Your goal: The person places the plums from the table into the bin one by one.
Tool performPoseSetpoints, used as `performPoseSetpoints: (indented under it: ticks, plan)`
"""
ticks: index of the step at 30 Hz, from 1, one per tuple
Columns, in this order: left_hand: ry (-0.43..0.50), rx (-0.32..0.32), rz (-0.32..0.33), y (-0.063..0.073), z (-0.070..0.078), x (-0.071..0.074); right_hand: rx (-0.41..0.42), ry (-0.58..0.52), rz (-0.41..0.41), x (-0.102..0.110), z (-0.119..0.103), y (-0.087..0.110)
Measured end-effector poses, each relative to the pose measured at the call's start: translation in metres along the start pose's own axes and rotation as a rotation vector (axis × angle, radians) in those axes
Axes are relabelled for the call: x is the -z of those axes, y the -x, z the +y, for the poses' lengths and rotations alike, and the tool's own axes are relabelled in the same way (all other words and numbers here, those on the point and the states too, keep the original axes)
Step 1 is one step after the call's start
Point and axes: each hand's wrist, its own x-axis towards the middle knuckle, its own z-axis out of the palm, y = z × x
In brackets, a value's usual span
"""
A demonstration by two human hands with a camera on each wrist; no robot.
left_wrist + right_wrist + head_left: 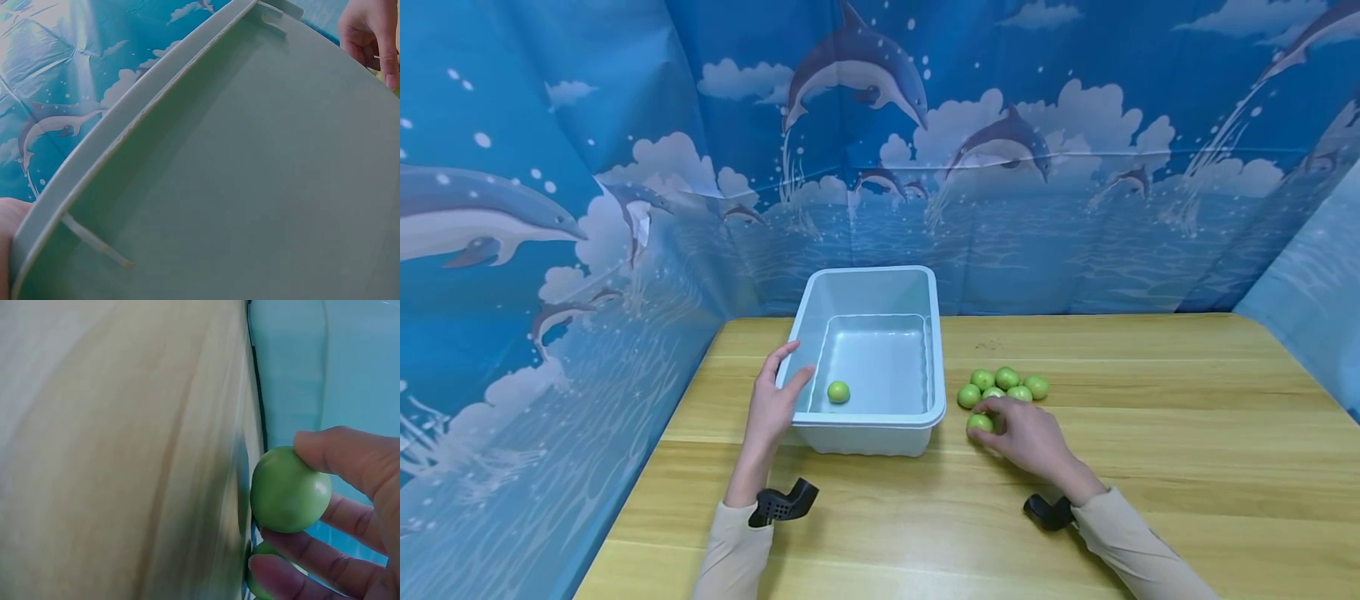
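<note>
My left hand (775, 406) grips the left rim of a pale blue-grey plastic bin (863, 419), thumb on the inner side and fingers outside. One round green fruit (838, 392) lies on the bin's floor near its front left corner. To the right of the bin, my right hand (1028, 435) pinches another smooth green fruit (289, 490) between thumb and fingertips, close to the tabletop. Just behind that hand sits a cluster of several similar fruits (1007, 378), partly covered by the fingers. In the left wrist view the bin's wall (250, 156) fills most of the picture.
Bin and fruits stand on a wooden table (1187, 417). A blue curtain (880, 225) printed with dolphins hangs along the back edge and the left side. Black wrist cameras (784, 503) are strapped on both forearms.
</note>
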Motion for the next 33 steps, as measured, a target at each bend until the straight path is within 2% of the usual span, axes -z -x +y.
performPoseSetpoints:
  ticks: [20, 33]
  plan:
    - [-0.002, -0.011, 0.014, 0.001, -0.002, -0.002, 0.022, -0.033, 0.089, 0.007, -0.003, -0.002]
    - [-0.005, -0.006, 0.004, 0.000, -0.001, 0.000, 0.073, -0.047, 0.208, 0.015, -0.010, -0.007]
